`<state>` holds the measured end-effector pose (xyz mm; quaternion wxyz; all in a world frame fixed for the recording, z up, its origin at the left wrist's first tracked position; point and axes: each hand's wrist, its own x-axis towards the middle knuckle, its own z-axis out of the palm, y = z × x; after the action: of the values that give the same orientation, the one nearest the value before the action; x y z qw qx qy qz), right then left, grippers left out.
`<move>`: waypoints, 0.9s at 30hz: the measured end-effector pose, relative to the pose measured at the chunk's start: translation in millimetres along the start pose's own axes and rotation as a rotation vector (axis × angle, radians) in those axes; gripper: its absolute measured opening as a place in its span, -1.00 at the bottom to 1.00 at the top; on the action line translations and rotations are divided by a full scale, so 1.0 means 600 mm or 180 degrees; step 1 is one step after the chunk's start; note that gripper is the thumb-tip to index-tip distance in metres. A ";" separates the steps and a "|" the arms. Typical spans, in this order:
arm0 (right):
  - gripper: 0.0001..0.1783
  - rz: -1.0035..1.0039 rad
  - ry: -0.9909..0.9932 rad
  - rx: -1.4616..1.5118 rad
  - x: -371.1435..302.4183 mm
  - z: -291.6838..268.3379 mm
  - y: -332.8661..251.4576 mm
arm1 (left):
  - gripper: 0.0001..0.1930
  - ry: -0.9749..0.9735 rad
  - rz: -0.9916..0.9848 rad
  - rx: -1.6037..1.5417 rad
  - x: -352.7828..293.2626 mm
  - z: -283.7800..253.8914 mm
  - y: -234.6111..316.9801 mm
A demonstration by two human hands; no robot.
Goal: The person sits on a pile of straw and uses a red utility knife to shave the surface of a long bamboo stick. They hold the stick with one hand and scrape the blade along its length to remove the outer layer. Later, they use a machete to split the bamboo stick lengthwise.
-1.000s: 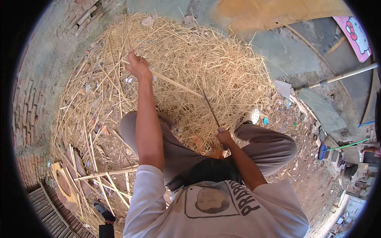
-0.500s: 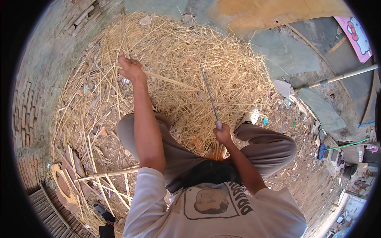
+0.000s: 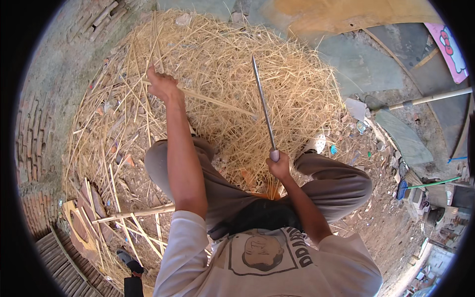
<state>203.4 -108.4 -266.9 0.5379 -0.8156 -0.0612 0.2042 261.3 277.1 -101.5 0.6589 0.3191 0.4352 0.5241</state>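
Stretched out ahead, my left hand (image 3: 165,87) is closed around a long, pale bamboo strip (image 3: 217,104), which slants down to the right toward the middle. My right hand (image 3: 279,166), nearer my right knee, grips the grey handle of a long-bladed knife (image 3: 263,106). The steel blade points away from me, its tip raised past the strip's right end. A gap shows between the strip's end and the blade. Beneath both lies a wide heap of thin bamboo shavings (image 3: 287,69).
A thicker bamboo pole (image 3: 133,214) and several strips lie at my left, near a wooden board with a round hole (image 3: 79,228). An old brick wall (image 3: 34,143) rises on the far left. At the right are stone slabs (image 3: 401,136), a pale pole (image 3: 430,99) and a blue brush (image 3: 402,189).
The knife's tip has swung up and farther away, and more of the blade's flat shows. My left hand and the bamboo strip have hardly moved.
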 end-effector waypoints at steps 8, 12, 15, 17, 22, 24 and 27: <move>-0.89 -0.0227 -0.0045 -0.0204 0.002 0.004 0.022 | -0.58 0.0111 0.0175 0.0198 -0.011 0.007 -0.004; -0.92 0.0201 -0.0045 0.0450 -0.006 0.008 0.069 | -0.56 0.0323 0.0238 0.0198 -0.006 0.011 -0.007; -0.86 0.0976 -0.0393 0.0062 -0.002 -0.012 0.108 | -0.57 0.0341 0.0229 0.0312 0.008 -0.005 -0.003; -0.80 0.1163 -0.0451 -0.1115 -0.006 -0.025 0.181 | -0.56 0.0561 0.0121 0.0355 0.002 0.002 -0.005; -0.63 0.1852 -0.0691 -0.0527 0.006 -0.020 0.137 | -0.53 0.0689 0.0323 0.0361 0.031 -0.004 -0.025; -0.73 0.1471 -0.0631 -0.0852 0.010 -0.027 0.102 | -0.54 0.0635 0.0246 0.0384 0.018 -0.002 -0.019; -0.78 0.0472 -0.0495 -0.0968 0.013 -0.029 0.055 | -0.56 0.0635 0.0336 0.0429 0.023 -0.010 -0.022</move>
<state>213.4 -134.4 -293.0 0.3856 -0.8715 -0.0725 0.2942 262.3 286.9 -119.2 0.5608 0.3314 0.5155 0.5568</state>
